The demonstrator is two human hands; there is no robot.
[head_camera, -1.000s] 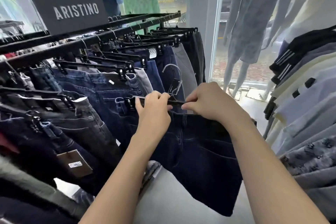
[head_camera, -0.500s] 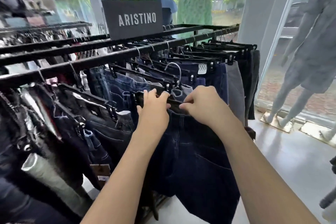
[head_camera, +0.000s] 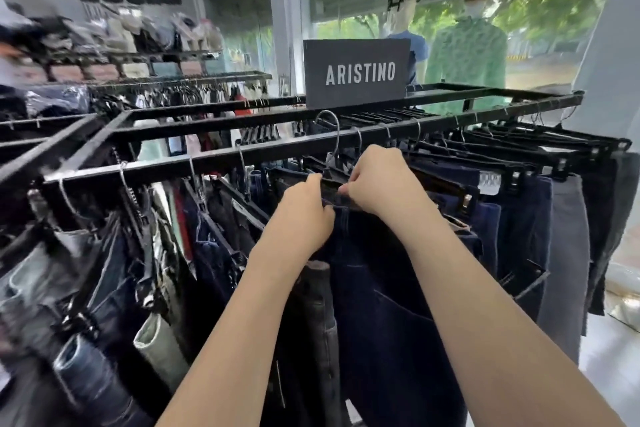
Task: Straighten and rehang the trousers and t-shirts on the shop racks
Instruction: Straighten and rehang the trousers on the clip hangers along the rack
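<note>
Dark navy jeans (head_camera: 388, 288) hang from a black clip hanger (head_camera: 334, 180) that both my hands hold at the waistband. My left hand (head_camera: 304, 215) grips the hanger's left part together with the waistband. My right hand (head_camera: 377, 180) pinches the hanger bar and waistband just to the right. The hanger's metal hook (head_camera: 332, 135) rises in front of the black rack rail (head_camera: 207, 158); whether it sits on the rail is unclear. Several other jeans (head_camera: 526, 225) hang from the same rail on both sides.
A dark "ARISTINO" sign (head_camera: 356, 71) stands on top of the rack. Two dressed mannequins (head_camera: 467, 45) stand by the window behind it. More racks with clothes (head_camera: 156, 87) fill the left. A white pillar (head_camera: 609, 45) and pale floor (head_camera: 616, 357) lie at the right.
Both hands have lifted the navy jeans on their hanger up to the rack rail. My view swung left and upward, so the shirts at the right are gone from sight.
</note>
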